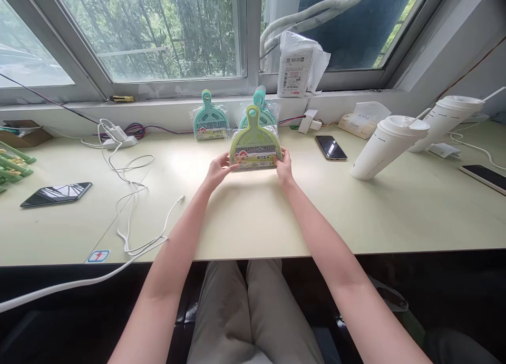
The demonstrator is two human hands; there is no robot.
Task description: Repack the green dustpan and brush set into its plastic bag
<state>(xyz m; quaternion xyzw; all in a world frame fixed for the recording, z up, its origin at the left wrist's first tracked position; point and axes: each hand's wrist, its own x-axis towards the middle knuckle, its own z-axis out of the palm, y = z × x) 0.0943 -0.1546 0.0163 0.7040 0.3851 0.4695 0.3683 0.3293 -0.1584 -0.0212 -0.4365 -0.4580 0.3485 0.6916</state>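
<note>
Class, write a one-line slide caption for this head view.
Both hands, left hand and right hand, hold a packaged green mini dustpan set upright on the desk before two teal ones.

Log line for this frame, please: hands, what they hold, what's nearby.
left hand: grips green dustpan set | right hand: grips same set | behind: teal dustpan sets | on desk: phone, cups

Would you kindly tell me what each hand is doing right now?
Left hand: closed on the green dustpan set, left edge.
Right hand: closed on its right edge.
</note>
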